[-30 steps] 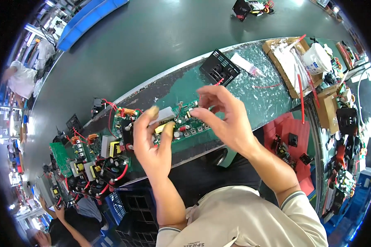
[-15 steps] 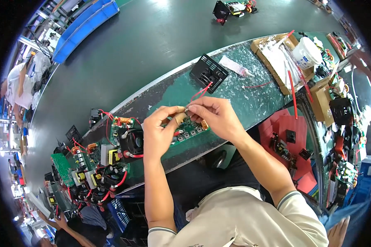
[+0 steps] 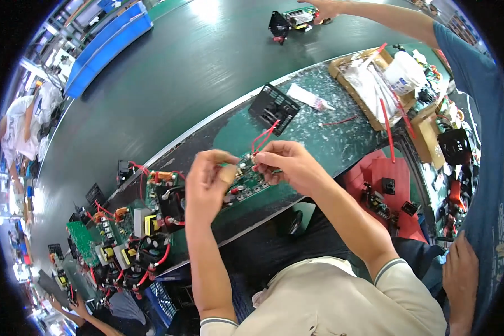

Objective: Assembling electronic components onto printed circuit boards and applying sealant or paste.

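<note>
My right hand (image 3: 291, 165) is closed in a pinch at the end of a pair of thin red wires (image 3: 262, 136). These wires run up to a black vented panel (image 3: 274, 108) lying on the bench behind my hands. To the left, my left hand (image 3: 206, 182) has its fingers curled together, a little apart from the right fingertips. Its fingertips are slightly blurred, and whatever they hold is hidden. Beneath both hands lies a green circuit board (image 3: 251, 186) with several parts soldered on, partly covered by my fingers.
Several wired board assemblies (image 3: 131, 238) crowd the bench at left. A white tube (image 3: 309, 97), a cardboard tray (image 3: 350, 84) and a white bucket (image 3: 404, 74) stand to the right. A co-worker's arm (image 3: 392, 18) reaches to another assembly (image 3: 298, 21) across the far surface.
My hands, together before, have separated, the left one moving left and slightly down. A co-worker has come in at the right, a hand now at the far assembly. The whole view has shifted slightly.
</note>
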